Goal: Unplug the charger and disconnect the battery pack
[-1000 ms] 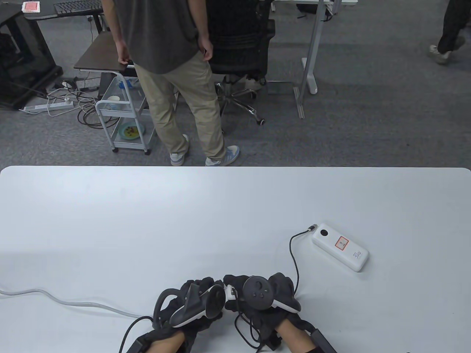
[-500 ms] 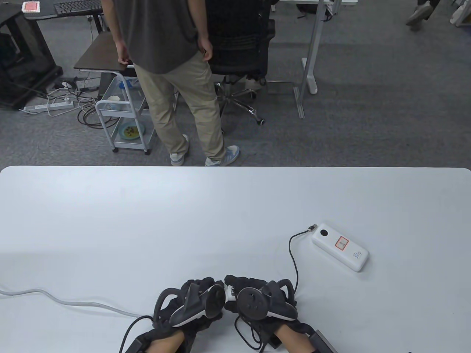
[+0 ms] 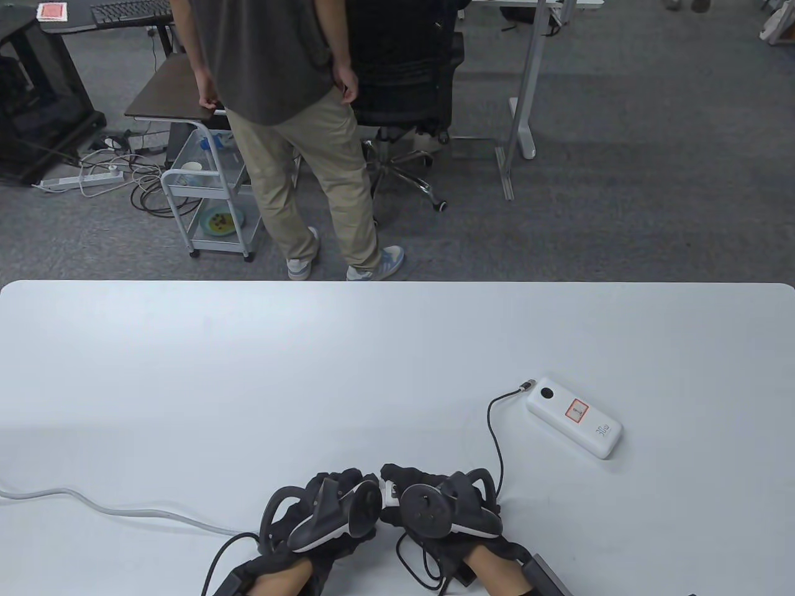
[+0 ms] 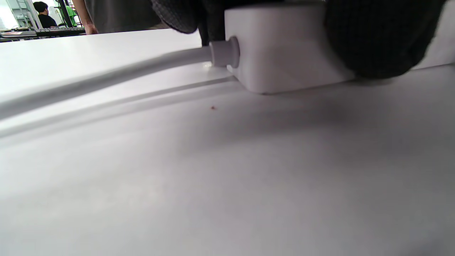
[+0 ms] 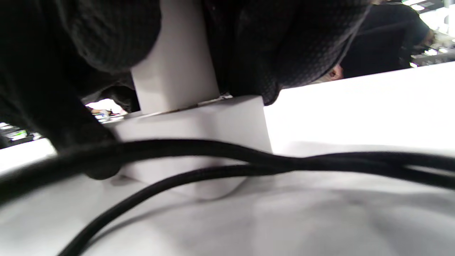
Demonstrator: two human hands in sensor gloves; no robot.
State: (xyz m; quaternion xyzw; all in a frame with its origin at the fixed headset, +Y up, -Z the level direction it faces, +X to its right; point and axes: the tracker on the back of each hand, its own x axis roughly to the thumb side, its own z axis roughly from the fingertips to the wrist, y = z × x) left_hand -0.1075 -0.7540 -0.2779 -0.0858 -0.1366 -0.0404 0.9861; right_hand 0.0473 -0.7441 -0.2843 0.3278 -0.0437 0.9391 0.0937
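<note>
From the table view the trackers and gloves cover whatever lies between the two hands, so only a small white sliver shows there, and the wrists are cut off by the bottom edge; the wrist views fill the gap but are close and partly blurred; the left hand (image 3: pixel 323 515) is curled over a white power strip (image 4: pixel 284 49) that lies flat on the worktop (image 3: pixel 310 372), its gloved fingers (image 4: pixel 376 39) pressing the strip's side and top, with the grey-white mains cable (image 3: pixel 124 512) leaving the strip's end and trailing off to the left edge; the right hand (image 3: pixel 444 506) is closed round the white charger (image 5: pixel 176 67), which stands upright on the strip, fingers (image 5: pixel 277 49) wrapped on both of its sides; a thin dark gap shows under the charger, though whether its pins are out of the socket cannot be told; the black cable (image 3: pixel 494 434) loops under the right hand and runs up to the white battery pack (image 3: pixel 574 417), which lies on the worktop well to the right of the hands with the plug seated in its far end; compared with a second ago the right hand's tracker has rolled slightly leftward, while the left hand, battery pack and cable lie as before.
</note>
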